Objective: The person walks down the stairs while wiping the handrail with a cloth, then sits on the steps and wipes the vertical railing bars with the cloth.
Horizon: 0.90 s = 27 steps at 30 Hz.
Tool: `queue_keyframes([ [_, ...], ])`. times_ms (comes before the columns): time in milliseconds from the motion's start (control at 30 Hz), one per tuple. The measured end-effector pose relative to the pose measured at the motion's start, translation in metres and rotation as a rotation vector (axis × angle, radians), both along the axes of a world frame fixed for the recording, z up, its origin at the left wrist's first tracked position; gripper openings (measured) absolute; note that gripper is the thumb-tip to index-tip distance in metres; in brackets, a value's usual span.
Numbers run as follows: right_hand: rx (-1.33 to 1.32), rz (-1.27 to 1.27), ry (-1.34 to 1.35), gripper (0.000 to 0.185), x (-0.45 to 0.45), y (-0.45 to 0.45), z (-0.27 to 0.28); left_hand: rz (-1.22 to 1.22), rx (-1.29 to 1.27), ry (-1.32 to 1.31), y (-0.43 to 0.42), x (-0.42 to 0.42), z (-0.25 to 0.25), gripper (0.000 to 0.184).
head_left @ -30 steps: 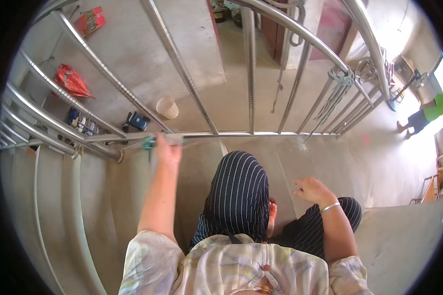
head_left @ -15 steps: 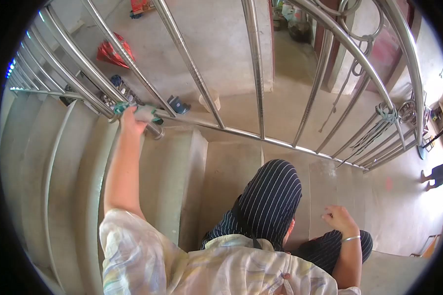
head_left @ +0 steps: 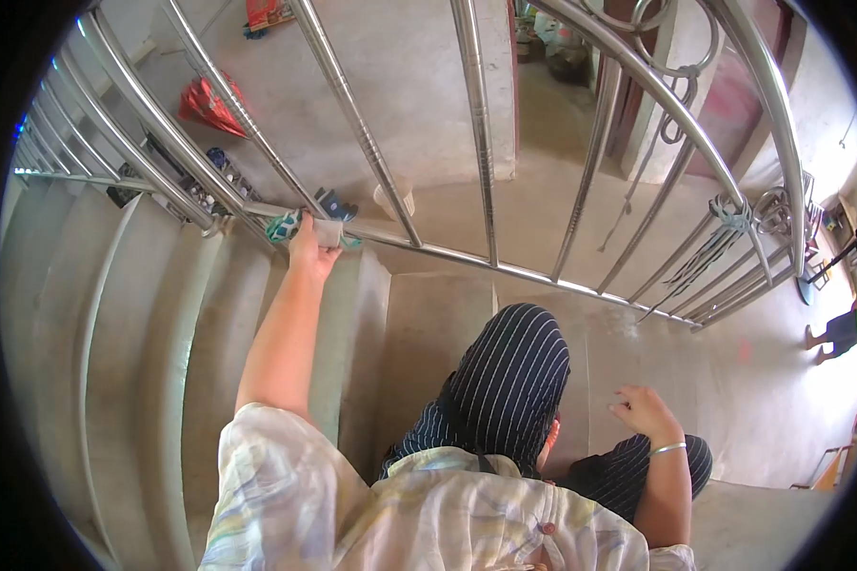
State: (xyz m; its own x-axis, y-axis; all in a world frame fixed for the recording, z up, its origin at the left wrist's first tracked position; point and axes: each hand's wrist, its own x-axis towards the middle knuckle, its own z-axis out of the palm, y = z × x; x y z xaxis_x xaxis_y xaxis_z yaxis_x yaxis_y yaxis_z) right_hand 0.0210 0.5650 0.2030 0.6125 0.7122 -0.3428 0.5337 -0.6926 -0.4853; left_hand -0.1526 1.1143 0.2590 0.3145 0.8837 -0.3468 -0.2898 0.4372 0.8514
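Observation:
My left hand [head_left: 312, 251] is closed around a green-and-white cloth [head_left: 284, 226], pressing it on the lower bar of the metal railing [head_left: 452, 254], near the foot of an upright. Part of the cloth is hidden behind my fingers. My right hand [head_left: 646, 415], with a bangle at the wrist, hangs in front of my bent knee in dark striped trousers [head_left: 509, 390]. Its fingers are loosely bent and apart, with nothing visible in them.
Concrete steps [head_left: 138, 324] descend on the left beside the railing. Past the bars are a red bag [head_left: 211, 105], a pale basket [head_left: 394, 198] and blue shoes [head_left: 335, 205]. Strips of cord [head_left: 728, 217] are tied to the railing at right. Another person's legs [head_left: 833, 333] show far right.
My left hand has slid the cloth rightward along the lower bar, past the thick post's foot. My right hand stays near my knee; the view has shifted slightly.

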Motion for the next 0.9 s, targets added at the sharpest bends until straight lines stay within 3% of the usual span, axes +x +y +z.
queue_keyframes([
  [133, -0.020, -0.059, 0.050, 0.029, -0.004, -0.002, 0.010, -0.198, 0.151, 0.278, -0.026, -0.010, 0.006, 0.035],
  [200, -0.009, -0.060, 0.045, 0.029, -0.004, -0.005, 0.004, -0.440, 0.925, 0.764, -0.060, -0.005, 0.020, 0.034],
  [233, 0.007, -0.050, 0.030, 0.029, -0.003, -0.005, 0.001, -0.474, 1.118, 0.925, -0.073, 0.004, 0.044, 0.038],
  [267, -0.004, -0.044, 0.034, 0.029, -0.003, -0.004, -0.001, -0.476, 1.104, 0.928, -0.071, 0.012, 0.045, 0.038],
  [333, -0.044, 0.004, 0.006, 0.029, -0.002, -0.002, 0.000, -0.118, 1.899, 1.136, -0.066, 0.029, 0.047, 0.044],
  [367, -0.048, -0.003, 0.000, 0.029, -0.001, -0.002, 0.002, -0.329, 1.766, 1.406, -0.046, 0.034, 0.022, 0.057],
  [400, -0.021, -0.014, 0.002, 0.029, -0.002, -0.001, 0.004, -0.332, 1.770, 1.393, -0.052, 0.039, 0.019, 0.057],
  [467, 0.003, -0.043, 0.008, 0.029, -0.003, -0.001, 0.007, -0.682, 1.677, 1.387, -0.075, 0.050, 0.008, 0.058],
  [533, -0.026, -0.076, 0.022, 0.029, -0.004, 0.000, 0.010, -0.562, 1.709, 1.345, -0.091, 0.054, -0.024, 0.059],
  [600, -0.011, -0.067, 0.039, 0.029, -0.003, 0.000, 0.007, -0.278, 1.815, 1.163, -0.106, 0.049, -0.036, 0.052],
  [633, 0.005, -0.056, 0.057, 0.029, -0.003, -0.001, 0.005, -0.286, 1.807, 1.168, -0.100, 0.043, -0.041, 0.052],
  [700, -0.019, -0.042, 0.057, 0.028, -0.004, -0.003, 0.006, -0.446, 2.022, 1.227, -0.079, 0.027, -0.045, 0.056],
  [800, -0.024, -0.048, 0.051, 0.026, -0.004, -0.005, 0.011, -0.473, 1.955, 1.228, -0.083, 0.007, -0.016, 0.058],
  [867, -0.013, -0.058, 0.051, 0.025, -0.003, -0.005, 0.014, -0.478, 1.952, 1.216, -0.088, -0.004, -0.035, 0.058],
  [900, -0.005, -0.038, 0.020, 0.028, -0.003, -0.005, 0.016, -0.667, 1.636, 1.030, -0.098, -0.009, -0.051, 0.057],
])
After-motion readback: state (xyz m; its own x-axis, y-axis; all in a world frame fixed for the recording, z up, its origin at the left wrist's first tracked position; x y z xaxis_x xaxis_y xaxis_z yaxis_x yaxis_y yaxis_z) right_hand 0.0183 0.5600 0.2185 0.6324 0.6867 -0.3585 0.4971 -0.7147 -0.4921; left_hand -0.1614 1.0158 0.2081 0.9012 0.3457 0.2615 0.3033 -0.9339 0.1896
